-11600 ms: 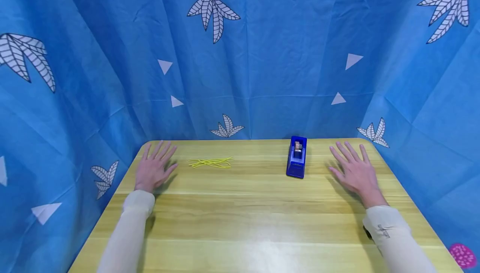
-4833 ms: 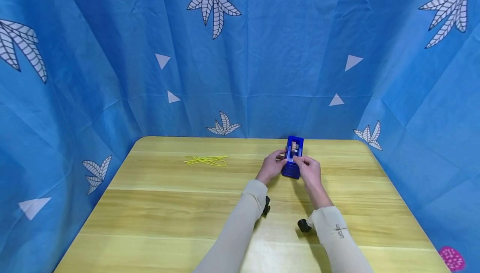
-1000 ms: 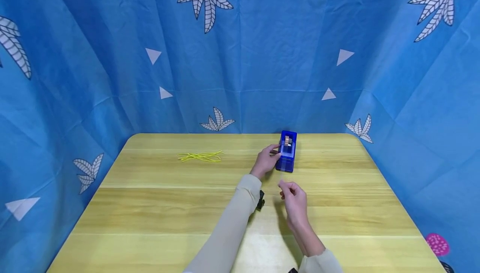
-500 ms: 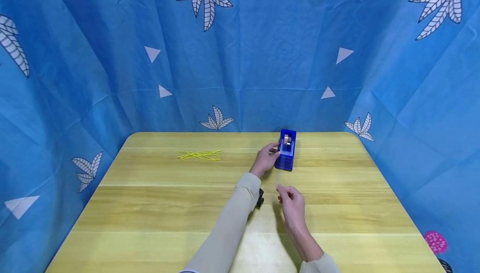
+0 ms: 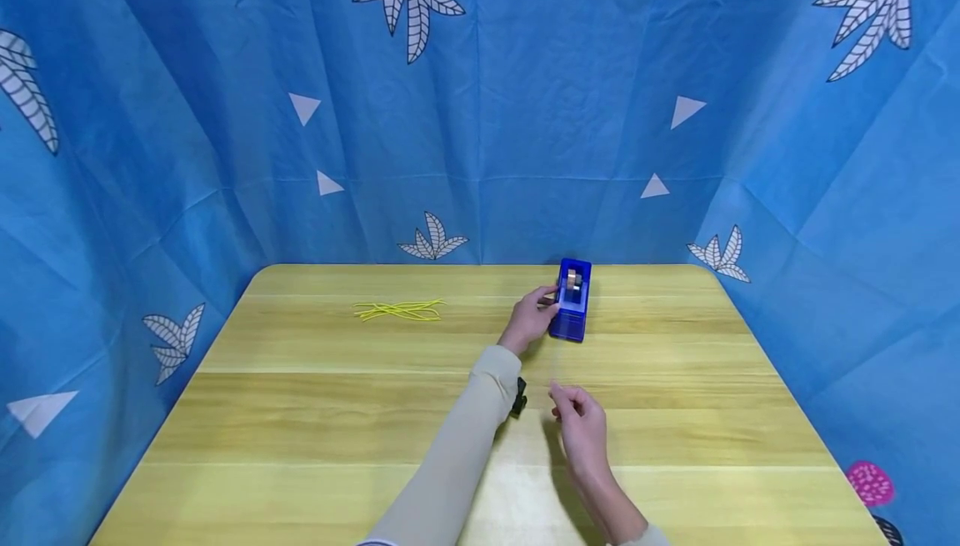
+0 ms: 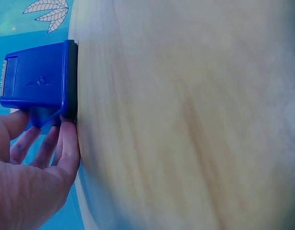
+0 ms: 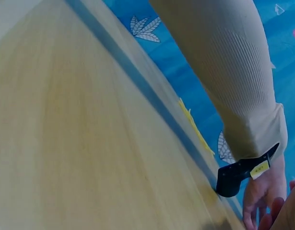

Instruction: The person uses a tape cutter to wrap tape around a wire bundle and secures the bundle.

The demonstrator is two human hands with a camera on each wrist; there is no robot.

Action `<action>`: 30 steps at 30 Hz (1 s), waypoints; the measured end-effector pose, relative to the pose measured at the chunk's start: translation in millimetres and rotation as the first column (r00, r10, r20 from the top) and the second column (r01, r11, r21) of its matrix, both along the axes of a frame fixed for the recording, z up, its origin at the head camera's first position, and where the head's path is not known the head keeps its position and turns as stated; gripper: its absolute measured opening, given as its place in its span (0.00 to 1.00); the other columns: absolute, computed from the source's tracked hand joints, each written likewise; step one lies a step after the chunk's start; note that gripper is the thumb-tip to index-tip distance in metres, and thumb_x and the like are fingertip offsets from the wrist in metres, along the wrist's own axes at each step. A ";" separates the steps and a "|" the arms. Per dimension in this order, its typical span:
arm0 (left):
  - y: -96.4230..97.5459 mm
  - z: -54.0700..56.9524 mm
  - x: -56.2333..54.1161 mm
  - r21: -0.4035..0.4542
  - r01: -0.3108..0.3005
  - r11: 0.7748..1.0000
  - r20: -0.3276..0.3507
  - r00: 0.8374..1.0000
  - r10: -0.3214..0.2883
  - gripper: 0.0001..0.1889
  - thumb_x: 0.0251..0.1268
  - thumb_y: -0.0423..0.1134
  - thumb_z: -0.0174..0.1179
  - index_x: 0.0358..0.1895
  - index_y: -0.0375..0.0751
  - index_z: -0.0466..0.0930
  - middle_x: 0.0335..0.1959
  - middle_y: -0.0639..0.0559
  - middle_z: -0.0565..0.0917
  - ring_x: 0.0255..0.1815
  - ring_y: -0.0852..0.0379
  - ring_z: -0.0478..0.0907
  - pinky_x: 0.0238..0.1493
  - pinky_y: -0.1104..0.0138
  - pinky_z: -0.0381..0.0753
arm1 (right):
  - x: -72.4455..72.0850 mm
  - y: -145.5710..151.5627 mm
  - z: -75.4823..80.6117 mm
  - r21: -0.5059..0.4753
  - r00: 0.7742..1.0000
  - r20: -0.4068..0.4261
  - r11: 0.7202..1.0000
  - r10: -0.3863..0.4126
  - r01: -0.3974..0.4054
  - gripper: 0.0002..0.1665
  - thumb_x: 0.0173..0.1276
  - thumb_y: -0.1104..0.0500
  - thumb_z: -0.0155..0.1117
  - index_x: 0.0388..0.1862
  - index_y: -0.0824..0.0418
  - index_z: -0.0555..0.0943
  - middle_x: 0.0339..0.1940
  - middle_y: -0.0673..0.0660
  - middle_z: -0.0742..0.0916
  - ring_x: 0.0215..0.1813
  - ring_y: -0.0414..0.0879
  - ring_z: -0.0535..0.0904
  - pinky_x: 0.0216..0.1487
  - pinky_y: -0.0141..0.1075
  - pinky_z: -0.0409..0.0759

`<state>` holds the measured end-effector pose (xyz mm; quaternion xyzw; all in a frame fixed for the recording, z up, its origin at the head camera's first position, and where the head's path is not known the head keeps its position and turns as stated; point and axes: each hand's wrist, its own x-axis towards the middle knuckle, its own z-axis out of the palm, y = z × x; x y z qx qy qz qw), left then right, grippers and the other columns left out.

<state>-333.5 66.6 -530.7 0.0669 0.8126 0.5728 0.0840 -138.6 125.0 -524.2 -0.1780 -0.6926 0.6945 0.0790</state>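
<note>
A blue tape dispenser (image 5: pixel 568 327) stands near the table's back edge, a small roll of tape (image 5: pixel 573 280) inside it. My left hand (image 5: pixel 528 319) holds its left side; in the left wrist view the thumb and bent fingers of that hand (image 6: pixel 29 187) meet the blue dispenser body (image 6: pixel 39 76). Nearer to me, my right hand (image 5: pixel 585 433) pinches the end of a clear tape strip (image 5: pixel 556 360) between thumb and finger. The strip is faint and runs back toward the dispenser. Only a corner of the right hand (image 7: pixel 292 213) shows in the right wrist view.
A loose bundle of yellow strings (image 5: pixel 400 311) lies on the wooden table (image 5: pixel 300 429) left of the dispenser. Behind and at both sides hangs a blue patterned cloth (image 5: pixel 562 112). A black wrist camera (image 7: pixel 229 182) sits under the left sleeve.
From resting flat apart, both hands went to the dispenser. My right hand then drew the tape toward me, and in the last second the strip grew longer. The left hand stayed on the dispenser.
</note>
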 end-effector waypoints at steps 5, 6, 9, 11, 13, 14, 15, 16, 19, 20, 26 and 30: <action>-2.2 0.8 -1.1 0.022 0.009 1.000 -0.002 1.000 -0.009 0.21 0.81 0.38 0.56 0.72 0.48 0.75 0.61 0.42 0.83 0.62 0.44 0.83 0.62 0.56 0.83 | 6.3 -5.3 3.3 0.011 1.000 -0.012 1.000 -0.009 0.009 0.13 0.76 0.60 0.64 0.37 0.71 0.82 0.30 0.51 0.82 0.34 0.40 0.76 0.33 0.29 0.74; -2.4 0.9 -1.3 0.025 0.010 1.000 -0.002 1.000 -0.010 0.21 0.81 0.38 0.56 0.72 0.48 0.75 0.61 0.42 0.83 0.62 0.44 0.83 0.62 0.56 0.83 | 7.1 -6.4 4.4 0.007 1.000 -0.013 1.000 -0.009 0.010 0.13 0.76 0.60 0.65 0.37 0.71 0.82 0.30 0.50 0.82 0.34 0.40 0.77 0.34 0.29 0.74; -2.6 1.1 -1.9 0.033 0.016 0.999 0.001 1.000 -0.016 0.21 0.81 0.38 0.56 0.72 0.49 0.75 0.61 0.43 0.83 0.62 0.44 0.83 0.62 0.56 0.83 | 9.4 -6.7 7.9 -0.015 1.000 -0.002 1.000 -0.005 0.005 0.13 0.77 0.58 0.64 0.36 0.68 0.83 0.29 0.49 0.81 0.35 0.41 0.77 0.37 0.30 0.75; -2.5 0.7 -2.2 0.034 0.019 0.999 0.006 1.000 -0.019 0.21 0.81 0.38 0.56 0.72 0.49 0.75 0.61 0.43 0.83 0.62 0.44 0.82 0.62 0.56 0.83 | 10.8 -5.3 9.5 -0.032 1.000 0.010 0.999 -0.003 0.004 0.13 0.77 0.58 0.63 0.35 0.66 0.83 0.29 0.49 0.81 0.35 0.42 0.77 0.39 0.31 0.76; -2.5 0.1 -2.3 0.033 0.020 0.999 0.010 1.000 -0.020 0.21 0.80 0.38 0.56 0.72 0.50 0.75 0.61 0.43 0.83 0.62 0.44 0.82 0.62 0.56 0.83 | 12.4 -4.0 10.3 -0.049 1.000 0.025 0.999 0.002 -0.001 0.12 0.78 0.58 0.63 0.35 0.65 0.82 0.30 0.50 0.81 0.36 0.43 0.77 0.41 0.32 0.77; -2.5 -0.1 -2.3 0.034 0.019 0.999 0.012 1.000 -0.020 0.21 0.80 0.38 0.56 0.72 0.50 0.75 0.61 0.43 0.83 0.62 0.44 0.83 0.62 0.56 0.83 | 13.0 -3.2 10.3 -0.054 1.000 0.030 0.999 0.003 -0.002 0.12 0.78 0.58 0.62 0.36 0.66 0.82 0.31 0.50 0.81 0.37 0.43 0.78 0.42 0.32 0.77; -2.6 -0.2 -2.1 0.033 0.020 0.999 0.012 1.000 -0.020 0.21 0.80 0.38 0.57 0.72 0.50 0.76 0.61 0.44 0.83 0.62 0.44 0.83 0.62 0.56 0.83 | 13.5 -2.8 10.1 -0.059 0.999 0.037 0.998 0.004 -0.001 0.12 0.78 0.58 0.62 0.37 0.66 0.82 0.31 0.51 0.81 0.37 0.44 0.78 0.43 0.32 0.78; -2.6 -0.6 -2.0 0.031 0.020 0.999 0.012 1.000 -0.020 0.21 0.80 0.38 0.56 0.72 0.50 0.76 0.60 0.44 0.84 0.61 0.45 0.83 0.61 0.56 0.83 | 13.8 -2.2 9.3 -0.062 0.999 0.043 0.998 0.006 -0.003 0.12 0.78 0.58 0.62 0.38 0.66 0.82 0.32 0.51 0.81 0.38 0.44 0.78 0.44 0.32 0.78; -3.0 -1.3 -1.8 0.032 0.022 0.999 0.013 1.000 -0.023 0.21 0.81 0.39 0.56 0.72 0.50 0.75 0.61 0.44 0.84 0.61 0.45 0.83 0.61 0.56 0.83 | 14.7 -2.0 7.1 -0.075 0.998 0.054 0.997 0.015 -0.011 0.13 0.79 0.57 0.61 0.40 0.68 0.81 0.35 0.52 0.82 0.39 0.44 0.78 0.46 0.32 0.79; -3.0 -1.5 -2.0 0.034 0.023 0.999 0.012 1.000 -0.023 0.21 0.81 0.39 0.56 0.72 0.50 0.75 0.61 0.44 0.83 0.61 0.45 0.83 0.61 0.56 0.83 | 14.8 -2.2 6.1 -0.080 0.998 0.057 0.997 0.018 -0.013 0.13 0.79 0.57 0.61 0.41 0.68 0.81 0.36 0.52 0.82 0.39 0.44 0.78 0.46 0.32 0.79; -2.4 -3.5 -2.5 0.034 0.023 0.999 0.014 1.000 -0.023 0.21 0.81 0.39 0.56 0.72 0.51 0.75 0.61 0.44 0.83 0.62 0.44 0.82 0.62 0.55 0.83 | 15.3 -4.0 0.8 -0.107 0.997 0.078 0.994 0.019 -0.011 0.13 0.80 0.58 0.60 0.39 0.67 0.81 0.39 0.51 0.81 0.40 0.42 0.78 0.47 0.31 0.78; -2.5 -3.5 -2.4 0.036 0.023 0.999 0.018 1.000 -0.024 0.21 0.81 0.39 0.56 0.72 0.51 0.75 0.61 0.44 0.83 0.62 0.44 0.82 0.62 0.55 0.83 | 14.3 -4.3 -4.2 -0.111 0.996 0.082 0.994 0.023 -0.013 0.13 0.80 0.57 0.59 0.40 0.67 0.82 0.40 0.51 0.82 0.40 0.42 0.77 0.47 0.32 0.78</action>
